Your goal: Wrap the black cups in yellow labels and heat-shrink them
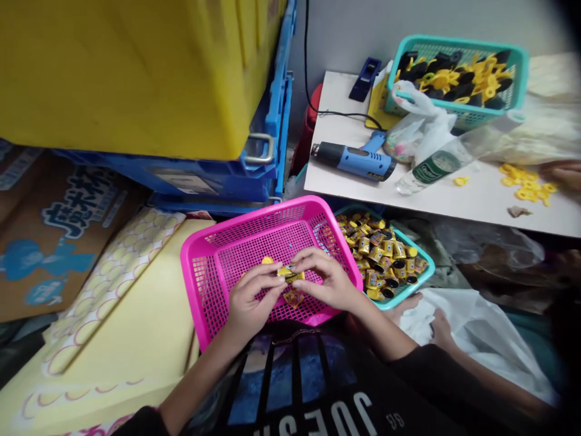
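"What are the hands doing?"
"The left hand and right hand are both half closed, their fingertips pinching one yellow-and-black capsule between them."
"Above what?"
"A pink mesh basket, with a few loose yellow pieces on its floor."
"What's beside it?"
"A teal basket heaped with yellow-wrapped capsules, its edge partly under the pink one."
"And higher up?"
"On a white table, another teal basket holds yellow and black parts"
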Demonstrator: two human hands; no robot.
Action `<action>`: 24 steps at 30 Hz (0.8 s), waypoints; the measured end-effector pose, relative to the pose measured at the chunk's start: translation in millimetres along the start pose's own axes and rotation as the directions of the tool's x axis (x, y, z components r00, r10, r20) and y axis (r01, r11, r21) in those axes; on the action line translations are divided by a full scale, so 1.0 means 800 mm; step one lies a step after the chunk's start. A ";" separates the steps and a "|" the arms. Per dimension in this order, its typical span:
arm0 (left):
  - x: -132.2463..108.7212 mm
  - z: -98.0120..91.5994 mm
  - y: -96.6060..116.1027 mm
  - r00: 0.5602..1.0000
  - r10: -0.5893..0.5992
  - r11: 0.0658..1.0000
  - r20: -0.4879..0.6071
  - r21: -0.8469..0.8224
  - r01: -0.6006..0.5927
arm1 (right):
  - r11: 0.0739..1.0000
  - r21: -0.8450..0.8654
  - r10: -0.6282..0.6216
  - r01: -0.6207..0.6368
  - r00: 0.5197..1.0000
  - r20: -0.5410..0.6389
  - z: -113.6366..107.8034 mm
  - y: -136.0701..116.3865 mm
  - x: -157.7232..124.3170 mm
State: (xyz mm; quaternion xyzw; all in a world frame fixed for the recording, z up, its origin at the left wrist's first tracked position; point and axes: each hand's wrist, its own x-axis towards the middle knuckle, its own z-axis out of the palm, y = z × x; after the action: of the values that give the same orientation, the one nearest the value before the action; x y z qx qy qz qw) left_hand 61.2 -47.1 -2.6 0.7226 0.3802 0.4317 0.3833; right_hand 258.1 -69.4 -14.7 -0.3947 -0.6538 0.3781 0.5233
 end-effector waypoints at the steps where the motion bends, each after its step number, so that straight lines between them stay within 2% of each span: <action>1: 0.001 0.004 0.001 0.998 -0.055 0.998 0.012 -0.038 0.056 | 1.000 -0.002 -0.006 0.006 1.000 -0.006 -0.003 0.000 -0.001; 3: 0.002 0.013 0.004 0.984 -0.173 0.976 0.045 -0.128 0.178 | 1.000 -0.005 -0.002 0.001 1.000 -0.027 -0.007 0.000 -0.003; 5: 0.005 0.021 0.007 0.974 -0.216 0.961 0.073 -0.163 0.225 | 1.000 -0.013 0.007 -0.008 0.998 -0.063 -0.010 0.001 -0.006; 10: 0.017 0.037 0.012 0.995 -0.066 0.996 0.073 -0.051 0.070 | 0.999 0.007 -0.039 0.041 0.988 -0.147 -0.017 0.009 -0.015; 14: 0.024 0.044 0.015 0.992 0.051 0.993 0.117 0.098 -0.063 | 0.996 -0.001 -0.082 0.084 0.978 -0.190 -0.025 0.020 -0.023; 18: 0.027 0.050 0.017 0.985 0.085 0.985 0.152 0.133 -0.106 | 0.995 0.004 -0.098 0.100 0.978 -0.182 -0.033 0.027 -0.029; 24: 0.027 0.055 0.015 0.979 0.157 0.978 0.126 0.118 -0.172 | 0.995 -0.019 -0.099 0.097 0.978 -0.184 -0.040 0.026 -0.033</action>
State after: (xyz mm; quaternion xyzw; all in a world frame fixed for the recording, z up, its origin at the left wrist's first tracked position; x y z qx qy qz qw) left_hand 111.6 -43.1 0.4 0.7987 0.3229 0.3938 0.3204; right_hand 295.6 -82.5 -38.6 -0.3977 -0.6231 0.3104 0.5977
